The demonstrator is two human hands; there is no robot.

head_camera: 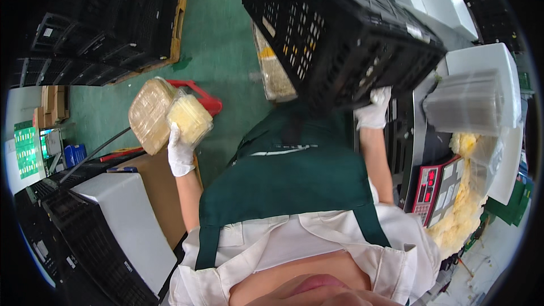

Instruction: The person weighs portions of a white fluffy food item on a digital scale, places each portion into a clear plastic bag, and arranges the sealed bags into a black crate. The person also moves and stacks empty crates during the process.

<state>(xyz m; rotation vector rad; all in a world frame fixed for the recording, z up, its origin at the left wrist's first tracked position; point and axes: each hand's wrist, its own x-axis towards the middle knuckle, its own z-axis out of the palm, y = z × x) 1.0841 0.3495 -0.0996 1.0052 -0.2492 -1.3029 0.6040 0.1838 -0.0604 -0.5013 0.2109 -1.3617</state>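
My left hand [180,157], in a white glove, holds a clear plastic tray [190,120] of pale yellow, frilly food. Right beside the tray is a brown package wrapped in shiny clear film [151,112], with a red plastic item [208,101] partly showing behind it. My gloved right hand [375,110] grips the near lower edge of a large black plastic crate [340,42]. The crate is tilted in front of my green apron [289,178], and its inside is mostly hidden. Some blur covers the right hand, so its fingers are hard to make out.
Stacked black crates [97,29] stand on a wooden pallet at far left. To the right are a red digital scale [433,195], loose yellow frilly pieces [461,216], stacked clear trays [465,102] and white foam boxes [484,59]. A taped carton [276,78] lies beyond the crate.
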